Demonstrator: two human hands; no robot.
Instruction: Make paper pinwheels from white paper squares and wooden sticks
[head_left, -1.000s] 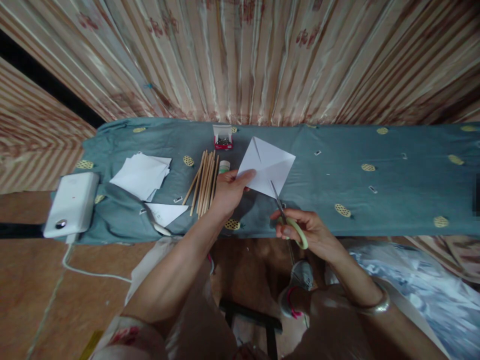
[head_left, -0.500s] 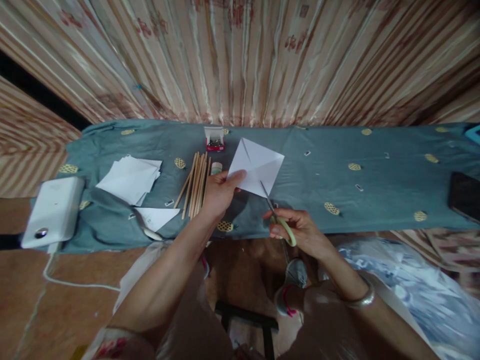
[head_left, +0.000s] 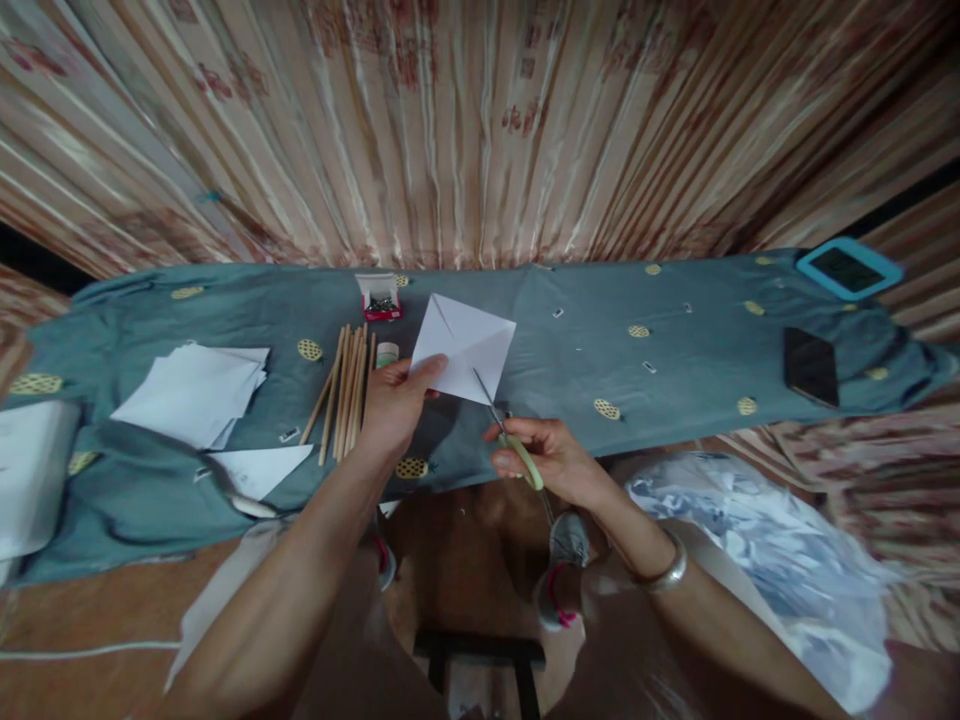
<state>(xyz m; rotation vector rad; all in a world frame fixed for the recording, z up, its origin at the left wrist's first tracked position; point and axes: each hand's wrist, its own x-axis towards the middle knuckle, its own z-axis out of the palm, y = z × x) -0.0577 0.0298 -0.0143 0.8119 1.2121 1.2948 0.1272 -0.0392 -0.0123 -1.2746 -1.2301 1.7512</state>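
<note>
My left hand (head_left: pixel 396 402) pinches the lower left corner of a white square sheet of paper (head_left: pixel 465 345), holding it up above the table. My right hand (head_left: pixel 546 458) is closed round the pale green handles of a pair of scissors (head_left: pixel 504 430). The scissor blades point up and left and touch the paper's lower edge. A bundle of wooden sticks (head_left: pixel 345 390) lies just left of my left hand.
A teal cloth (head_left: pixel 675 370) covers the long table. On it lie a stack of white paper (head_left: pixel 191 392), a folded white triangle (head_left: pixel 259 468), a small red box of pins (head_left: pixel 380 298), a black phone (head_left: pixel 810 365) and a blue-cased device (head_left: pixel 847 268). A plastic bag (head_left: pixel 757 550) sits lower right.
The view has swung to the right, so everything shifted left and the phone and blue-cased device came into sight. Both hands keep their grips on the paper and scissors.
</note>
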